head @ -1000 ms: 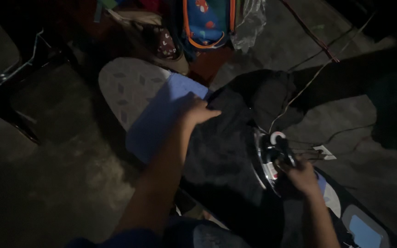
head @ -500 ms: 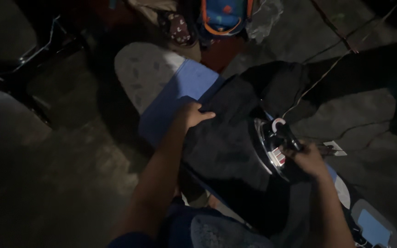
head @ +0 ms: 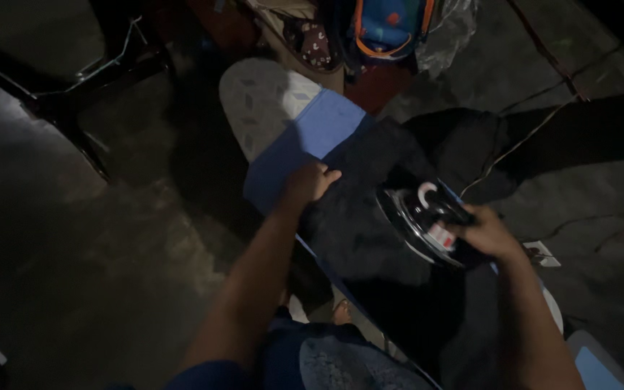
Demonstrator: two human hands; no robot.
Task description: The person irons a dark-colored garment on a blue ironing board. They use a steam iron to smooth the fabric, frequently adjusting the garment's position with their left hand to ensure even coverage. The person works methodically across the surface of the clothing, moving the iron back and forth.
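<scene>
My left hand (head: 310, 180) lies flat with fingers spread on the dark cloth (head: 359, 224), pinning its left edge taut over the blue board (head: 312, 133). My right hand (head: 487, 232) closes around the handle of the iron (head: 419, 215), which rests on the cloth's far right part, soleplate down.

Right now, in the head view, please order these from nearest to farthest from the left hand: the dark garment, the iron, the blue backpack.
1. Dark garment: the left hand rests on its edge, on the ironing board.
2. Iron: to the right, on the garment.
3. Blue backpack: on the floor beyond the board's tip.
</scene>
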